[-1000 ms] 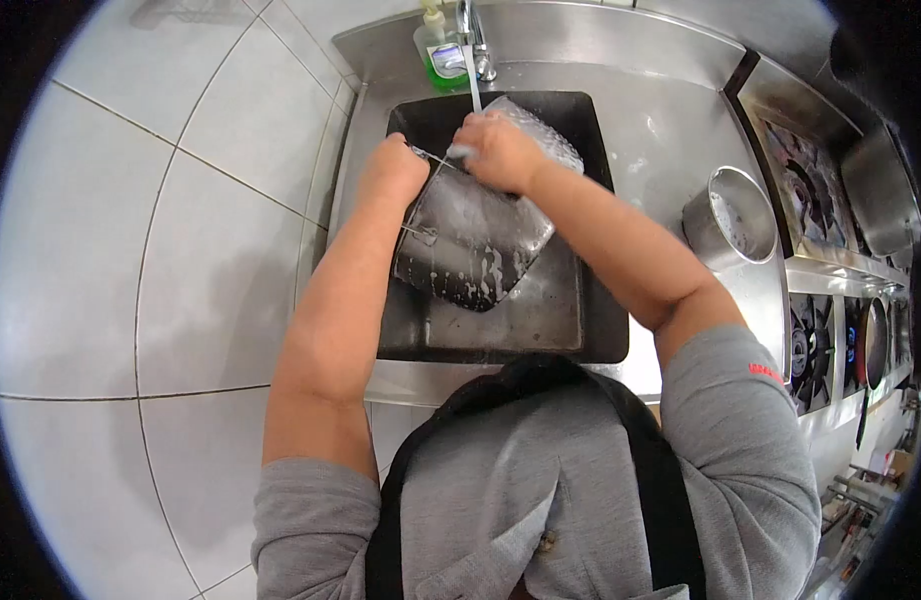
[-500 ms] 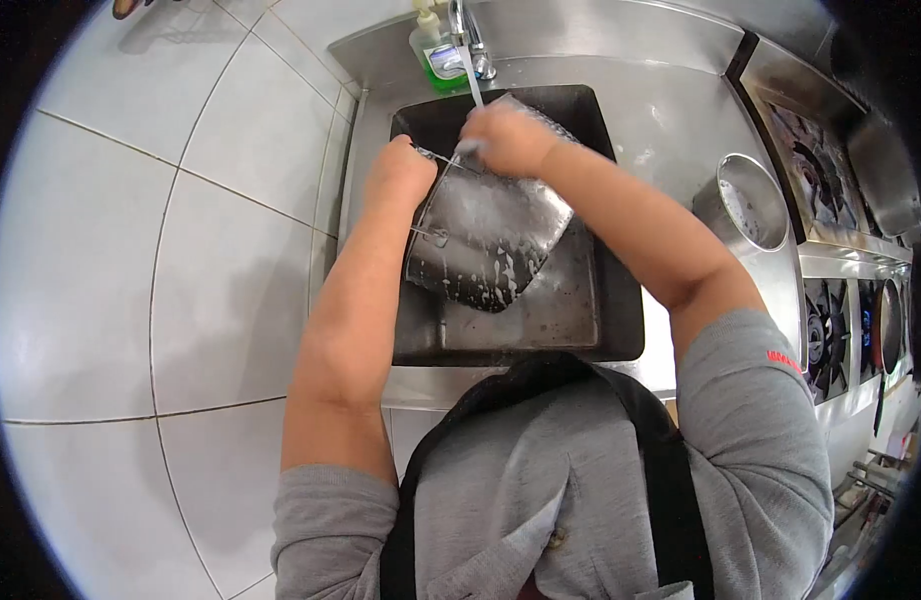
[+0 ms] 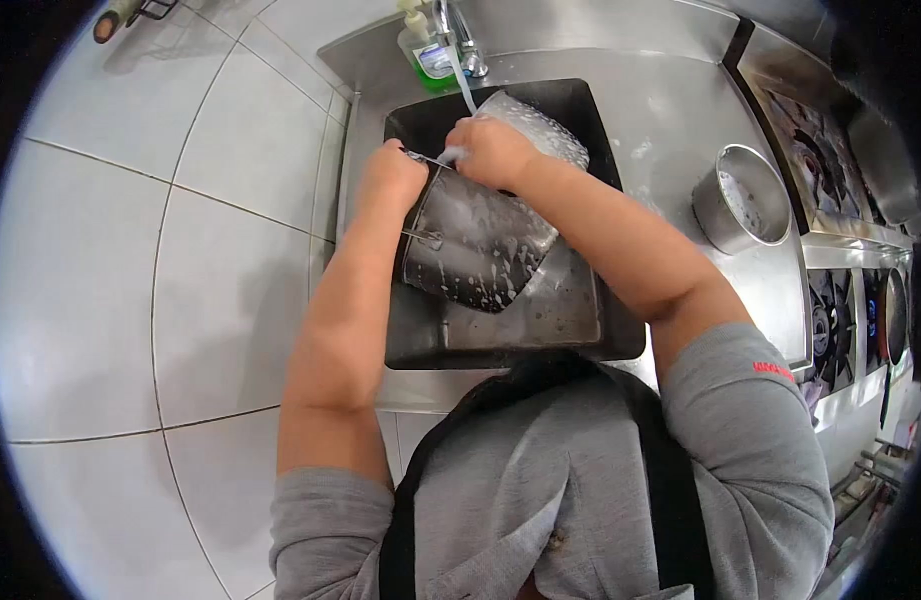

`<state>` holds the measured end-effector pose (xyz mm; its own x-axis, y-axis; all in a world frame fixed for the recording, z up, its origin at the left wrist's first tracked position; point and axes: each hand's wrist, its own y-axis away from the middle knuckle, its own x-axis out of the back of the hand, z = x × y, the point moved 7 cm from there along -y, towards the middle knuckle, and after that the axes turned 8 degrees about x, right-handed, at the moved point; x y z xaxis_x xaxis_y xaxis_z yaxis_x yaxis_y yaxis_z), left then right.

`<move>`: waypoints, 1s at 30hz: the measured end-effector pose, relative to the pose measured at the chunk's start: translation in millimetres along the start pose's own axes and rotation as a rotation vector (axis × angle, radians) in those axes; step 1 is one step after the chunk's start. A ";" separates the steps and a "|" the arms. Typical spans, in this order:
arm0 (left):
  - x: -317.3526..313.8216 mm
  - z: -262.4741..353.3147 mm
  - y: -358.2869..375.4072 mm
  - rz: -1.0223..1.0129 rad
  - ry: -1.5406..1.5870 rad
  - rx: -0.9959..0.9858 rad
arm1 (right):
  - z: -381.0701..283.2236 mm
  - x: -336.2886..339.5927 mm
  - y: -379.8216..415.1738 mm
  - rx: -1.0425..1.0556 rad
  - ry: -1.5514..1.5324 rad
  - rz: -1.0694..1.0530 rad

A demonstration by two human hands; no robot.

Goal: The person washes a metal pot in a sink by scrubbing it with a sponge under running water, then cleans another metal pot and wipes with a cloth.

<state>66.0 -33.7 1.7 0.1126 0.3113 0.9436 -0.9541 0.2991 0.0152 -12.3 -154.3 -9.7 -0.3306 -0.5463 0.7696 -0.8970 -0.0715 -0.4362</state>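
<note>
A dark metal pot point(image 3: 471, 235) with soap suds on its side lies tilted in the sink point(image 3: 526, 330). My left hand point(image 3: 396, 178) is closed on the pot's rim at its left side. Across the upper part of the pot, my right hand point(image 3: 493, 150) has its fingers curled at the rim, beside the water stream; what lies under its fingers is hidden. Water runs from the faucet point(image 3: 459, 40) down to my right hand. White foam covers the pot's far end.
A green soap bottle point(image 3: 424, 50) stands left of the faucet. On the steel counter to the right sits a round metal pot point(image 3: 743, 200) with suds inside. Beyond it are stove burners point(image 3: 831, 320) and a pan point(image 3: 893, 315). A tiled wall point(image 3: 231, 290) borders the left.
My right hand has shifted slightly left and down along the pot. More of the foamy far end now shows. My left hand keeps its hold, and the view has moved slightly.
</note>
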 end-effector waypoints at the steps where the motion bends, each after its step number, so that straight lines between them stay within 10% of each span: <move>1: 1.1 2.9 2.8 -0.006 -0.027 -0.026 | 2.9 0.7 6.8 -0.009 -0.005 0.001; 23: 3.7 13.2 -1.8 -0.030 -0.061 -0.037 | 13.9 16.7 25.7 0.051 0.053 0.039; 30: 5.7 16.3 0.9 -0.034 -0.009 -0.078 | 139.3 17.8 15.0 -0.528 -0.274 0.233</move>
<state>61.3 -46.3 12.5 0.1418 0.2916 0.9460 -0.9252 0.3788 0.0219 9.2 -281.4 -67.5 -0.5100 -0.6964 0.5049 -0.8575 0.4576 -0.2349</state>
